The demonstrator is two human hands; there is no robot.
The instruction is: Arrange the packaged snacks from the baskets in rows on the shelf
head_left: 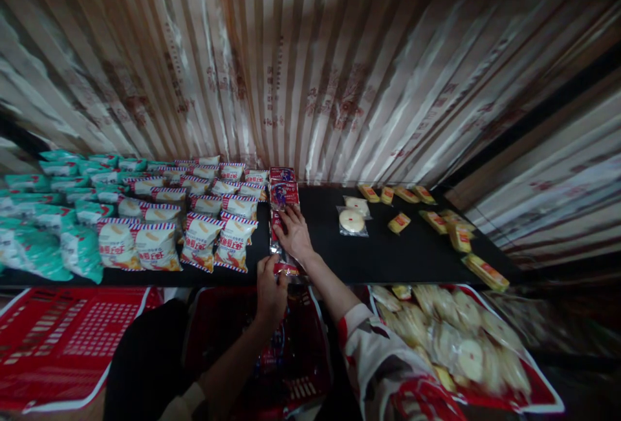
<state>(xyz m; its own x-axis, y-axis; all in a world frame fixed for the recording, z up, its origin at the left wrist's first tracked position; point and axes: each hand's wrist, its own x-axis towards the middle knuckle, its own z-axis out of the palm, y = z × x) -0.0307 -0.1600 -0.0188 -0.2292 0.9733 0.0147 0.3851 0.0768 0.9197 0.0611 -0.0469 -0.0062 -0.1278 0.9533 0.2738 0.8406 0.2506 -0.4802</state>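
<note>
A column of dark red snack packets runs from the back of the black shelf toward its front edge. My right hand lies flat on a packet in that column, fingers stretched out. My left hand is at the shelf's front edge, fingers closed on the near end of the nearest red packet. Rows of white snack bags with red and blue trim lie just to the left of the column.
Teal bags fill the shelf's far left. Round clear-wrapped cakes and small yellow packets lie on the right. Below the shelf stand red baskets: one at left, one under my arms, one at right holding pale round cakes.
</note>
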